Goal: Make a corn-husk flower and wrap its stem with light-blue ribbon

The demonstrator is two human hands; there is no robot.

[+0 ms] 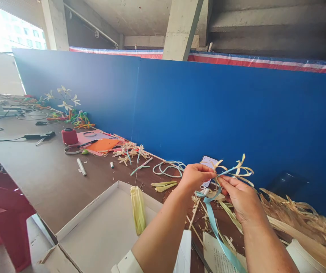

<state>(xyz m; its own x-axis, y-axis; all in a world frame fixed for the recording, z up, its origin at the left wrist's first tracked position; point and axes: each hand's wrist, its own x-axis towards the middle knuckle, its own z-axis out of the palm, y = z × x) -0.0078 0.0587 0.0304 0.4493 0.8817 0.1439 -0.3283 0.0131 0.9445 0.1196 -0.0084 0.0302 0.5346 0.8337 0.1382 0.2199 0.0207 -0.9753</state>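
Note:
My left hand point(197, 175) pinches a pale corn-husk flower point(241, 170) near its stem, its fingertips meeting those of my right hand point(237, 195). The right fingers are closed on the same flower, whose thin curled petals spread out to the right along a light blue wrapped stem. A light blue ribbon point(214, 223) hangs from between the hands and runs down toward the bottom edge. Behind the left hand a phone point(208, 162) leans against the blue panel, partly hidden. The exact point where the fingers grip is hard to make out.
A shallow white box point(94, 227) with a green husk point(138, 210) stands in front. Dried husks point(305, 223) pile up at the right. Finished husk flowers point(130, 151), blue cord point(168, 168), orange paper point(103, 145) and a red spool point(69, 137) lie along the blue panel point(208, 106).

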